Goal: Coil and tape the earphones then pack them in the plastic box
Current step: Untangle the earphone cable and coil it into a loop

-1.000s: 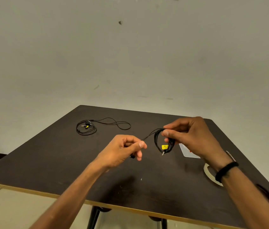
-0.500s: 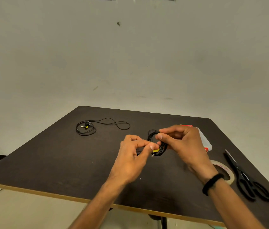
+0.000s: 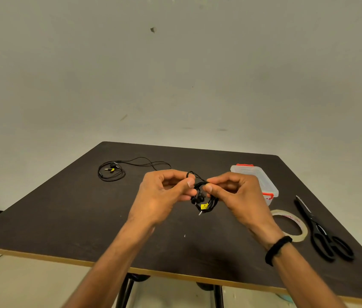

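Two hands work above a dark brown surface point(image 3: 64, 218) with a pale wooden edge, which stands before a plain grey-white wall point(image 3: 175, 74). The left hand point(image 3: 162, 196) pinches one side of a coiled black earphone set point(image 3: 204, 198) between thumb and curled fingers, and the right hand point(image 3: 235, 194), with a black band point(image 3: 277, 250) on its wrist, pinches the other side in the same way. The coil hangs in the air over the middle of the surface, with a yellow tag and the metal plug at its bottom.

Compared with half a second ago, the left hand has turned and now grips the coil from the left side, and the two hands are closer to level; the loose end between them is gathered into the bundle.

A second earphone set point(image 3: 117, 171) lies loosely spread near the far left corner. Near the right edge lies a clear plastic box point(image 3: 260, 181) with red clasps, its lid on; I cannot tell whether anything is inside. Closer to the near edge lie a roll of clear tape point(image 3: 293, 221) and, just beside it, black scissors point(image 3: 324, 232).
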{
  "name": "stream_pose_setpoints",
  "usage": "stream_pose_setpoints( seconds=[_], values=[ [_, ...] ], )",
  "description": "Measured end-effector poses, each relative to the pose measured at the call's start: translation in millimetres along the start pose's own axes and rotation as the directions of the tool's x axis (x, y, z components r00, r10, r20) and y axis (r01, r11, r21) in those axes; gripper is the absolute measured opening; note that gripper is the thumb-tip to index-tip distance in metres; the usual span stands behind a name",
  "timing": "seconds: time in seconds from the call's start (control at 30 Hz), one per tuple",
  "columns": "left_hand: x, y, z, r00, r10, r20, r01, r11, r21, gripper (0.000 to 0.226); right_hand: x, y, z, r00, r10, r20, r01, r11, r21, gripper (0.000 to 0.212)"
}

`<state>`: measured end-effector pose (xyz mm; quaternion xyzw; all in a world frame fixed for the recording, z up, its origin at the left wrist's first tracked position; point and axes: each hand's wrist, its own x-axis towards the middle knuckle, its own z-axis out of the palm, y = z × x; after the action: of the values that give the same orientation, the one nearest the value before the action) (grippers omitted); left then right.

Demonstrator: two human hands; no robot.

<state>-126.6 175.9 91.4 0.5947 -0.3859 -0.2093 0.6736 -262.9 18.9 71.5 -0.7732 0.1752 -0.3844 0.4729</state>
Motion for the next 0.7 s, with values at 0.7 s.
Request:
stream_pose_setpoints(
  seconds=[0.7],
  values=[
    [-21, -48, 10, 0.83, 0.533, -0.163, -0.231, 0.595, 0.77, 0.023, -12, 9, 25, 0.99, 0.099, -0.104, -0.082, 0.984, 0.161, 0.014]
  ],
)
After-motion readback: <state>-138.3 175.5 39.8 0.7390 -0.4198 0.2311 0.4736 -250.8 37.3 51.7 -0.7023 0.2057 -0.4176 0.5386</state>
